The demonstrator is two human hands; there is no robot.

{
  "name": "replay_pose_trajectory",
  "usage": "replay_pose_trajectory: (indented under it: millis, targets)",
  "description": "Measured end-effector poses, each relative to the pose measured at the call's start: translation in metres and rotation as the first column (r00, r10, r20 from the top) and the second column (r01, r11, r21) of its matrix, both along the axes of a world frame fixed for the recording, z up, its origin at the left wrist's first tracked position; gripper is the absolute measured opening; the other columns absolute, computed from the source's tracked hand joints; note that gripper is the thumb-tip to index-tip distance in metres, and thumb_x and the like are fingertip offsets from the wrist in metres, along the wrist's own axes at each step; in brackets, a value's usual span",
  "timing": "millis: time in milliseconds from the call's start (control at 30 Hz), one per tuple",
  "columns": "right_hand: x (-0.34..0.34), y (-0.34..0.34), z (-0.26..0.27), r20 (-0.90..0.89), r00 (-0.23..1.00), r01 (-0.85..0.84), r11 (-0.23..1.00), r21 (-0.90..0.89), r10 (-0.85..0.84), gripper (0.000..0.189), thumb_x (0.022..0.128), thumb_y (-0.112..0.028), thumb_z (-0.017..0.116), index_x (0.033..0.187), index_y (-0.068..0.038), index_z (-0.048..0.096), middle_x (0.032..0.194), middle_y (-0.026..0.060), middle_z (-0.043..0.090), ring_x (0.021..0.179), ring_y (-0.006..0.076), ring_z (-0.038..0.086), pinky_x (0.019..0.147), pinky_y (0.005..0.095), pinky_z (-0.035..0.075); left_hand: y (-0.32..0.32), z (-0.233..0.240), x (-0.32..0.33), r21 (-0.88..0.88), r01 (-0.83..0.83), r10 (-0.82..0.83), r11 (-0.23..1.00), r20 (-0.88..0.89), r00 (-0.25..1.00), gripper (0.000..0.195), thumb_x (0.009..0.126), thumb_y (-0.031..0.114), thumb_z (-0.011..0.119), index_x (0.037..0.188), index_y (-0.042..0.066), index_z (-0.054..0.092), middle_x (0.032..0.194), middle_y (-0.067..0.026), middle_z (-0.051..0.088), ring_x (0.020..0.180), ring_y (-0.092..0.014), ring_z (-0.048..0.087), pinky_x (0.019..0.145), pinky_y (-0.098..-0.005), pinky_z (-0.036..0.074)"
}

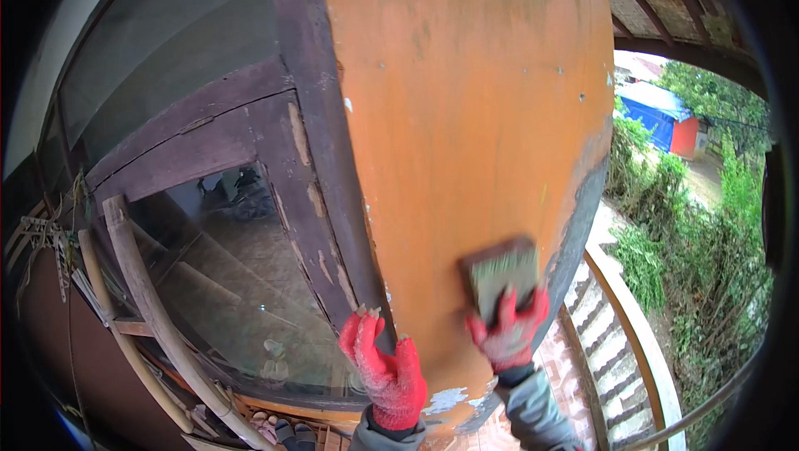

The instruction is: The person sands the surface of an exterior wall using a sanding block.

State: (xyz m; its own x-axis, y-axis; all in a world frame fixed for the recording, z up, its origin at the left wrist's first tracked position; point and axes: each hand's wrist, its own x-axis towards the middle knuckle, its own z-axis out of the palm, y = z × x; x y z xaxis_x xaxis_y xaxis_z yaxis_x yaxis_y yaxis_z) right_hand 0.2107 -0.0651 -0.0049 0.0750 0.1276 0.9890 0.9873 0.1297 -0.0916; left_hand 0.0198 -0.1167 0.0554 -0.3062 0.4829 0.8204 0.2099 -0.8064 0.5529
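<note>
My right hand [513,335], in a red work glove, grips a rectangular block [504,271] with dark edges and a streaked greenish back, perhaps a sanding block. Its far face lies against the orange painted wall [462,139]. The block is blurred, and its working face is hidden. My left hand [390,370], gloved in red too, is raised beside the wall's left edge, fingers apart and holding nothing. Its fingertips are near the purple-brown wooden door frame [331,139]; whether they touch it I cannot tell. Near the wall's foot, a patch of paint [446,400] has flaked to white.
At left, a glazed wooden window or door [249,282] has peeling paint, with wooden poles [140,270] leaning before it. Sandals [293,435] lie below. To the right, a low balustrade [643,351] borders the tiled floor, with green shrubs [705,264] beyond.
</note>
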Motion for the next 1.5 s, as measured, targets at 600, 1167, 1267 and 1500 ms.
replay_pose_trajectory:
  millis: [600,1167,1267,1500]
  targets:
    - [0.023,0.002,0.165,-0.091,0.995,0.047,0.998,0.045,-0.043,0.089,0.068,-0.036,0.081,0.144,-0.013,0.043,0.142,0.0372,0.031,0.123,0.0554,0.04,0.101,0.0598,0.038,-0.006,-0.006,0.02,0.031,0.087,-0.089,0.996,0.058,0.994,0.049,0.089,-0.001,0.046,0.138,0.0,0.044,0.147,-0.0182,0.033,0.126,-0.027,0.046,0.108,-0.0424,0.038]
    - [0.041,-0.002,0.298,0.083,0.996,-0.044,0.983,0.179,0.029,0.075,0.066,-0.038,0.082,0.133,-0.018,0.057,0.137,0.0298,0.041,0.12,0.0485,0.047,0.099,0.0531,0.043,-0.018,-0.014,0.049,0.018,0.058,-0.059,0.998,0.083,0.995,0.053,0.081,0.0,0.042,0.134,-0.004,0.046,0.142,-0.0223,0.036,0.119,-0.029,0.051,0.102,-0.0403,0.043]
    - [0.051,-0.001,0.325,0.101,0.995,-0.015,0.949,0.316,-0.018,0.072,0.068,-0.035,0.082,0.134,-0.019,0.057,0.136,0.0276,0.044,0.119,0.0475,0.048,0.1,0.0518,0.043,-0.024,-0.009,0.05,0.0,0.047,-0.047,0.999,-0.065,0.997,0.047,0.094,0.007,0.057,0.138,-0.001,0.043,0.142,-0.0194,0.034,0.131,-0.032,0.042,0.108,-0.047,0.04]
    - [0.06,-0.014,0.127,0.515,0.687,-0.348,0.854,-0.386,0.513,0.05,0.076,-0.044,0.08,0.104,-0.007,0.061,0.078,0.0118,0.057,0.071,0.0294,0.063,0.063,0.0373,0.053,-0.03,-0.016,0.027,-0.002,-0.078,0.077,0.997,-0.027,0.997,0.044,0.093,0.003,0.053,0.136,-0.003,0.044,0.14,-0.023,0.035,0.124,-0.034,0.046,0.102,-0.0429,0.044]
